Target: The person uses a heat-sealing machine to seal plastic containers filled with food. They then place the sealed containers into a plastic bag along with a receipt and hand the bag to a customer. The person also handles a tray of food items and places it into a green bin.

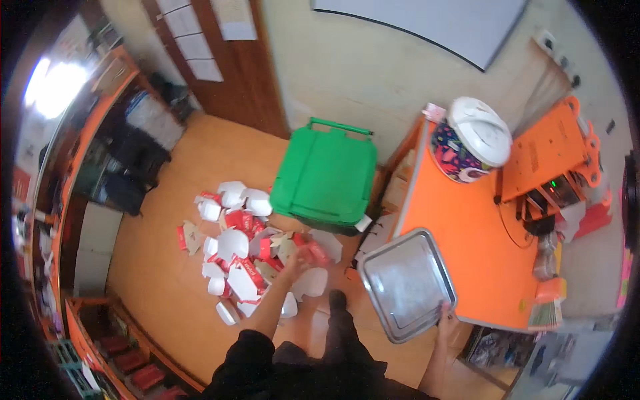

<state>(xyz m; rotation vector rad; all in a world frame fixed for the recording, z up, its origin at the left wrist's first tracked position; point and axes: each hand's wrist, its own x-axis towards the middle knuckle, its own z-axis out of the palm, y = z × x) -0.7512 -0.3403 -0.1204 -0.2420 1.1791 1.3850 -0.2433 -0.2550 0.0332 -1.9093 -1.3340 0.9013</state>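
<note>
My right hand [446, 320] grips the lower right corner of a rectangular stainless steel tray [407, 286]. The tray is tilted beside the orange tabletop, with no items visible in it. Over the floor pile, my left hand [299, 264] is blurred, close to a red carton [317, 252] that is also blurred. Whether those fingers hold it is unclear. Beneath and around lie many red-and-white paper food boxes, among them a white open box [233, 243] and a red-sided box [246, 280], heaped loosely at various angles.
A green lidded wheelie bin [327, 175] stands behind the pile, against the wall. To the right, the orange table [450, 220] bears a patterned pot with a white lid [470, 137] and an orange stand [545, 155]. Orange-framed shelving [75, 165] lines the left; a low rack [125, 350] is nearer.
</note>
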